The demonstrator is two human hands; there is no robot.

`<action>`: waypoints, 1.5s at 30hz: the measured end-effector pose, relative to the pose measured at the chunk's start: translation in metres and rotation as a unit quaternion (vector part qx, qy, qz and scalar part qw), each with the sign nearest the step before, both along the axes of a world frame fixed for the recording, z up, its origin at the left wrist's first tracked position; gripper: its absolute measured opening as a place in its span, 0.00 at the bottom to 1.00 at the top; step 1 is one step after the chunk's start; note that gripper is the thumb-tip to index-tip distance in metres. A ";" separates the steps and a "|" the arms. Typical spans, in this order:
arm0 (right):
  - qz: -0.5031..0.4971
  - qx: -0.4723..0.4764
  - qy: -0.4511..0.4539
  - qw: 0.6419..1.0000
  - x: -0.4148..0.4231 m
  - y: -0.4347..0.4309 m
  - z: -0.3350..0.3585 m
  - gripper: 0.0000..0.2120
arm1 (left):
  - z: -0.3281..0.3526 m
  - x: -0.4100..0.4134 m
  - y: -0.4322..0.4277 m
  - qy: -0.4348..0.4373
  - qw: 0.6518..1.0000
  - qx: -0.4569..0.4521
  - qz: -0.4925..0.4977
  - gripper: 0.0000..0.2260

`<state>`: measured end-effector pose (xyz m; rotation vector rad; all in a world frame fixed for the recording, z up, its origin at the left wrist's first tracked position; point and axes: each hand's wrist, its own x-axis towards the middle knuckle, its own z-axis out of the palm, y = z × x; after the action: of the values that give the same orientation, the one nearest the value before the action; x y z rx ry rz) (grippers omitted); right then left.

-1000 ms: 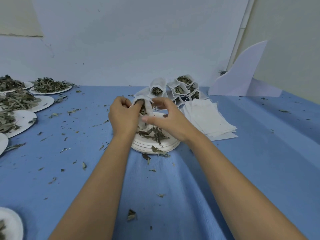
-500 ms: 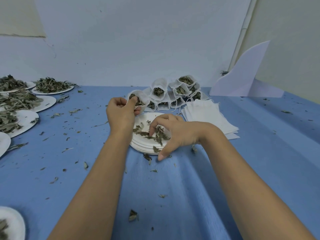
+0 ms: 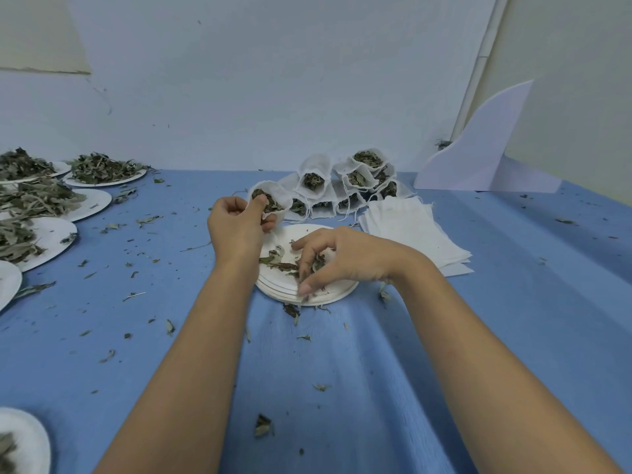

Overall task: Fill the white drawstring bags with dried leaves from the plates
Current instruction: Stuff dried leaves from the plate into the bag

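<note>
My left hand (image 3: 236, 222) holds a white drawstring bag (image 3: 273, 201) by its mouth, above the far left rim of a stack of white plates (image 3: 337, 295). The bag is open and partly filled with dried leaves. My right hand (image 3: 337, 260) reaches down onto the top plate, its fingers curled round a pinch of the dried leaves (image 3: 278, 262) that remain there.
Several filled bags (image 3: 345, 184) are piled against the wall behind the plates. A stack of flat empty bags (image 3: 410, 227) lies to the right. Plates heaped with leaves (image 3: 102, 169) line the left edge of the blue cloth. Loose leaf scraps lie scattered about.
My right hand left the bag's mouth and dropped to the plate, where it gathers leaves. My left hand lifted the bag slightly up and back.
</note>
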<state>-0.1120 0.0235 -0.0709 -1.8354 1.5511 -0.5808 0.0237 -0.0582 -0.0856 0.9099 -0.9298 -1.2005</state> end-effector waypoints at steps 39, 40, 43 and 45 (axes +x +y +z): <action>-0.171 -0.198 0.205 0.943 0.021 -0.044 -0.017 0.23 | 0.010 0.004 0.004 0.061 0.998 -0.005 0.014 0.12; -0.184 -0.217 0.198 0.938 0.018 -0.041 -0.015 0.22 | 0.010 0.005 0.004 0.060 0.998 -0.004 0.014 0.12; -0.173 -0.209 0.151 0.951 0.003 -0.032 -0.007 0.14 | 0.009 0.005 0.004 0.061 0.998 -0.001 0.013 0.12; -0.125 -0.142 0.131 0.973 -0.003 -0.025 -0.003 0.14 | 0.010 0.005 0.004 0.061 0.998 -0.002 0.012 0.12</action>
<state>-0.1153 -0.0017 -0.0736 -2.0052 1.9809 -0.7290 0.0284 -0.0542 -0.0759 0.8328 -0.8206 -1.2196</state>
